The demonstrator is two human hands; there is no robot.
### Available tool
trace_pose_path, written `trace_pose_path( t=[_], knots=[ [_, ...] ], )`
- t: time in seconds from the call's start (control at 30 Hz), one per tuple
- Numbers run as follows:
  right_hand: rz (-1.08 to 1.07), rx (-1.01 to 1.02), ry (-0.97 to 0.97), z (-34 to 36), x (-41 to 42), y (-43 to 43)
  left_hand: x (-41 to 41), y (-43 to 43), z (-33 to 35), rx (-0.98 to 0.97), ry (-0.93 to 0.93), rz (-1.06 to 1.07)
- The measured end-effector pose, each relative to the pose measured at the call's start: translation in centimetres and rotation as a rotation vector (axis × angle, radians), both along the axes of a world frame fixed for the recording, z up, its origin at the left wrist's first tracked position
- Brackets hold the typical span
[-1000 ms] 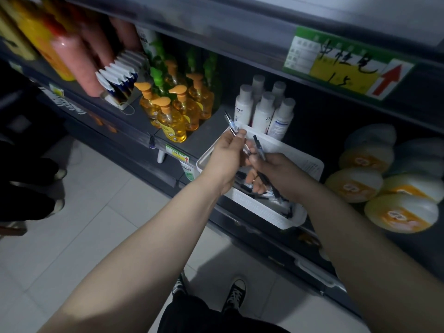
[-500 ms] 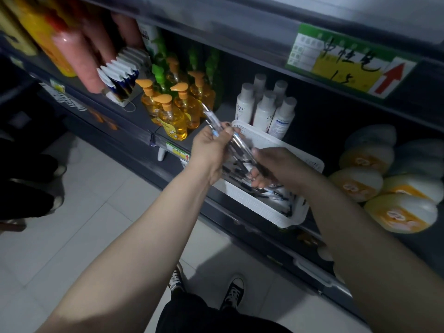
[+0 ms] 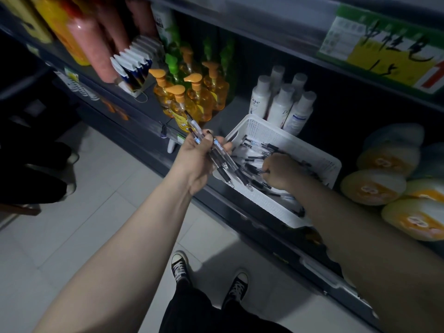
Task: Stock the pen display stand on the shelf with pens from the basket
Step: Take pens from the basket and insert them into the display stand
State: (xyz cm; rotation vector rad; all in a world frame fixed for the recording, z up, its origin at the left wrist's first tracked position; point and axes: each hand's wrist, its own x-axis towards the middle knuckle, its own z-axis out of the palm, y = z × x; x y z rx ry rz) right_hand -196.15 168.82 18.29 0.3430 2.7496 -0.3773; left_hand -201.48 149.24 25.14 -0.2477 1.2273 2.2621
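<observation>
On shelf (image 3: 229, 112), white basket (image 3: 276, 209) w/ loose pens (image 3: 269, 147).

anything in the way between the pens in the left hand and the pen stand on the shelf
Nothing visible blocks the white tiered pen display stand. The orange pump bottles stand beside it, on the side toward the left hand gripping the bundle of clear pens.
</observation>
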Motion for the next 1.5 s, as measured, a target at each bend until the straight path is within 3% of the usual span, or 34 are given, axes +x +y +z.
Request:
trace_pose_path(
  t=[0.17,0.43,0.53,0.7,0.8,0.97,1.2,1.4,1.5],
  knots=[
    [0.029,0.079,-0.052,-0.1,0.3,-0.6,0.2,0.0,0.1,0.005,-0.062,0.029],
    [0.018,0.170,0.025,-0.1,-0.1,-0.3,0.0,-0.6,-0.3,0.016,-0.068,-0.001],
    [-0.120,-0.030,0.199,2.3,0.5,0.4,0.0,-0.8,0.0,-0.019,-0.046,-0.066],
    [-0.349,-0.867,0.347,8.3,2.2,-1.3,0.2,0.0,1.1,-0.065,0.024,-0.171],
    [-0.381,-1.025,0.328,10.1,2.9,-2.7,0.7,1.3,2.5,-0.057,0.102,-0.200],
    [-0.431,-1.035,0.319,10.9,3.3,-5.0,0.9,2.0,4.0,0.006,0.192,-0.218],
    [-0.494,-0.932,0.410,13.7,2.2,-8.5,-1.9,-0.6,5.6,0.026,0.140,-0.235],
    [-0.490,-0.868,0.404,15.7,0.4,-11.2,-6.1,-4.1,7.3,0.061,0.178,-0.395],
    [-0.562,-0.868,0.537,16.6,-0.8,-13.7,-7.3,-5.2,7.7,0.114,0.205,-0.428]
  ],
)
